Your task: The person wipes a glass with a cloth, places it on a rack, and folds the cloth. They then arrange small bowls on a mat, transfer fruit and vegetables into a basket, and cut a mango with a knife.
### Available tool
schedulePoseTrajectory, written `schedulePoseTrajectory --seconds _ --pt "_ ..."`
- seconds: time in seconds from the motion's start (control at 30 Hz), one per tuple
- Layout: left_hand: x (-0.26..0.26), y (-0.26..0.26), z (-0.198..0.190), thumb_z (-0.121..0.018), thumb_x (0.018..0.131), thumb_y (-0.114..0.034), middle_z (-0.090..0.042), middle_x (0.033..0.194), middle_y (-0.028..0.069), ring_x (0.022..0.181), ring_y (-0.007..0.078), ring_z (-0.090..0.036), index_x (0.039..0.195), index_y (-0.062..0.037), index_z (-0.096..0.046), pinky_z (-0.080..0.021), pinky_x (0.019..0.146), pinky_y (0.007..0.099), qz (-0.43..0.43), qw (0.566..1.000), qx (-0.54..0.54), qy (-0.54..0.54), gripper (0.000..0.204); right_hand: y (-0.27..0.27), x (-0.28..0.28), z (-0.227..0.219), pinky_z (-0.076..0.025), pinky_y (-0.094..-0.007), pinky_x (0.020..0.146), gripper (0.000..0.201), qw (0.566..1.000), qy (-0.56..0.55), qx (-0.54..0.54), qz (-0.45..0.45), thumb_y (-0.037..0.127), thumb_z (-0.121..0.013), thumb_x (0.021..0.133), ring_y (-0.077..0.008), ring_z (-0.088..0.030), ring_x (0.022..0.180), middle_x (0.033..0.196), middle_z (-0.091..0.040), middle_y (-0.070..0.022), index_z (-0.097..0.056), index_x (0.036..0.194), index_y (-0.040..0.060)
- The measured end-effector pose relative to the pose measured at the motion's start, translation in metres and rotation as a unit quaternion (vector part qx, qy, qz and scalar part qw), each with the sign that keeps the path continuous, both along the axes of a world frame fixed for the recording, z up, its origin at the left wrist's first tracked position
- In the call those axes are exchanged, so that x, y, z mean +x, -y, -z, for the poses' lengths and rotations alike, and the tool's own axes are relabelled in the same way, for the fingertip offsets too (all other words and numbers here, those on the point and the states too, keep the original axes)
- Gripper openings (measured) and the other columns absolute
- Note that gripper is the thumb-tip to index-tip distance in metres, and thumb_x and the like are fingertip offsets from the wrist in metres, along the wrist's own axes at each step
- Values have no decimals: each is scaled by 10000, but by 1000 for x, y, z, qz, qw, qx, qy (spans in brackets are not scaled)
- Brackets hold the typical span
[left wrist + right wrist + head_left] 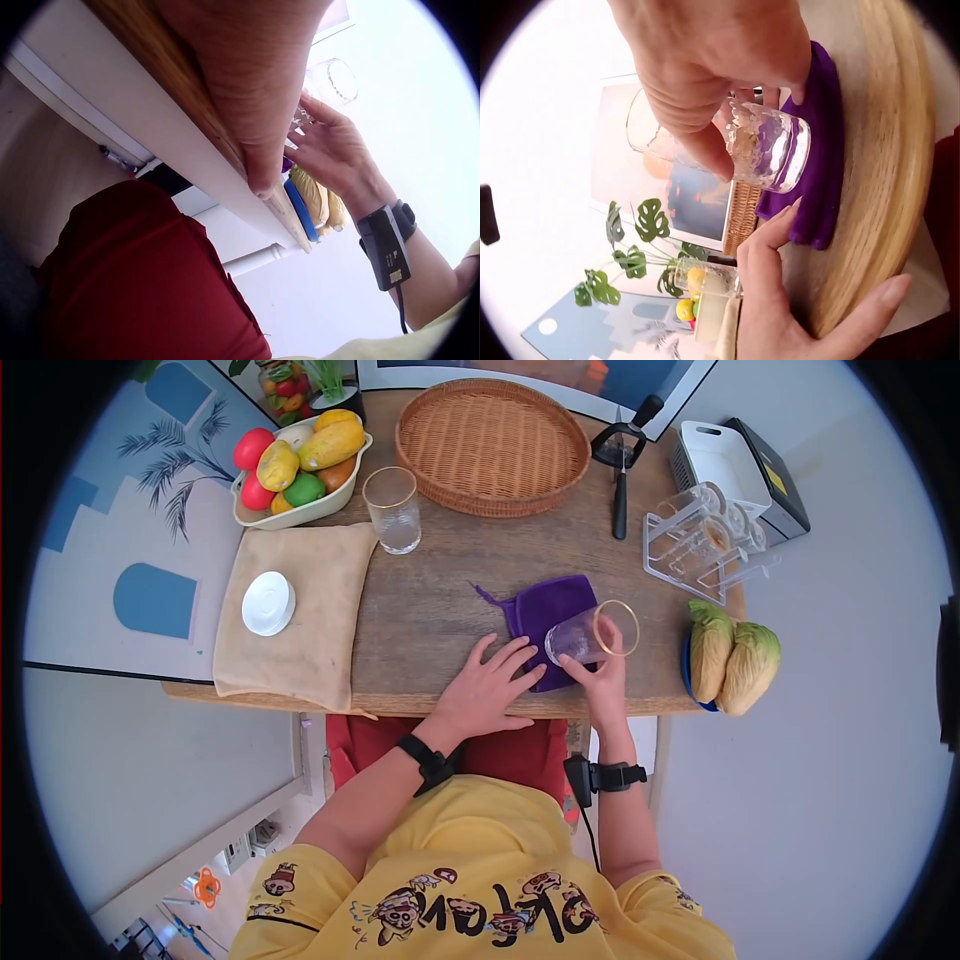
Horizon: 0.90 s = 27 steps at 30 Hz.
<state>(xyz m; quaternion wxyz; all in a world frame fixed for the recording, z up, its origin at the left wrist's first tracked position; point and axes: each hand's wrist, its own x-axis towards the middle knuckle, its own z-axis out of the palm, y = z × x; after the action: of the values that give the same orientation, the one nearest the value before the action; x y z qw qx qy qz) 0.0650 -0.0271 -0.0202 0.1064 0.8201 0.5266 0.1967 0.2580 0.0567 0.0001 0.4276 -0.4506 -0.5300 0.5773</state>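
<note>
My right hand [606,682] grips a clear drinking glass [572,640] with a gold rim, thumb on the near side. The glass leans, its base low over a folded purple cloth [540,606] that has a thin cord at one corner. In the right wrist view, the textured lower part of the glass [769,146] overlaps the purple cloth [826,142]. My left hand [480,694] lies at the table's front edge, fingers spread and fairly straight, fingertips at the cloth's left side. Most of that hand's fingers are hidden in the left wrist view.
Another gold-rimmed glass [396,520] stands left of a wicker tray [490,445]. A fruit basket [310,512] and a beige cloth [300,660] with a white round dish [268,604] lie left. At right are a glass rack [690,590], cabbages [740,660] and a black-handled knife [620,505].
</note>
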Motion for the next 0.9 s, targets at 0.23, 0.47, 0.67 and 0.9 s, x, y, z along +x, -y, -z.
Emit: schedulePoseTrajectory --seconds 0.23,0.47,0.67,0.9 --pt "1 0 -1 -730 761 -556 -448 1476 126 1458 262 -307 1383 -122 -552 -187 1193 546 1 1000 -6 0 779 -1 6 3 -439 -381 1050 793 961 219 168 -27 59 -861 708 -298 -560 1239 1309 -574 -180 -449 1382 -7" --pt "2 0 -3 -732 759 -558 -454 1468 127 1451 265 -318 1374 -125 -561 -189 1193 542 3 1000 -14 -12 771 -24 -4 17 -467 -388 1007 759 951 227 208 33 82 -851 731 -328 -594 1203 1285 -605 -206 -453 1371 -5" --pt "2 0 -3 -734 760 -550 -461 1460 125 1444 270 -328 1356 -123 -567 -196 1191 536 0 1000 1 7 752 -18 -3 6 -456 -386 1040 795 938 277 191 82 61 -833 759 -298 -569 1233 1327 -557 -219 -371 1401 -16" --pt "2 -1 -3 -734 758 -558 -466 1452 128 1442 277 -331 1350 -120 -567 -192 1189 544 2 1000 -1 -6 756 18 4 8 -482 -409 992 760 942 273 179 75 138 -840 761 -371 -592 1206 1298 -587 -233 -419 1374 -18"
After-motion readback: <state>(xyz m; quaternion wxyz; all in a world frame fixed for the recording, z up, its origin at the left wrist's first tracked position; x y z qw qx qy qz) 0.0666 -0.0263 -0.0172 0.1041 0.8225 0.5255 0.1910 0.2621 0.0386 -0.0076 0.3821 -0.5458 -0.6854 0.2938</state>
